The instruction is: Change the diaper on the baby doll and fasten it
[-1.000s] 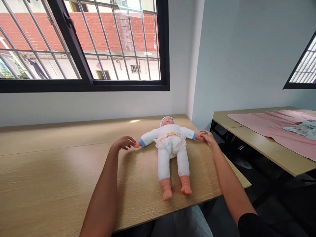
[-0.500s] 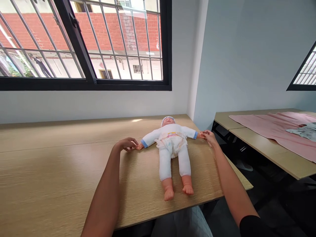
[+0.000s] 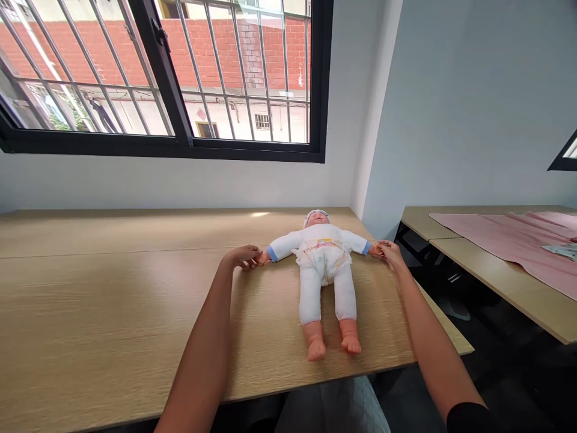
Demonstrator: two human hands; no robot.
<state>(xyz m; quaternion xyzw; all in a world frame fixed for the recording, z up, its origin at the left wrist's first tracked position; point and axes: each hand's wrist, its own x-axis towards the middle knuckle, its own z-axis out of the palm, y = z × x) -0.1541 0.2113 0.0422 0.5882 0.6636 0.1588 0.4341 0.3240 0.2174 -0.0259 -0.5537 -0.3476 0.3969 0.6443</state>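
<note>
White-clad doll [image 3: 321,240] has both hands pinched by outstretched left hand [image 3: 241,255] and right hand [image 3: 391,252].

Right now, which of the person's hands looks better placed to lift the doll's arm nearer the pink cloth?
Probably the right hand: it appears to pinch the end of that doll arm. The left hand is at the other arm's end, across the doll's body.

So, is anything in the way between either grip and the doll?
Nothing visible: the left grip is at one outstretched hand of the doll, the right grip at its other hand.
</note>
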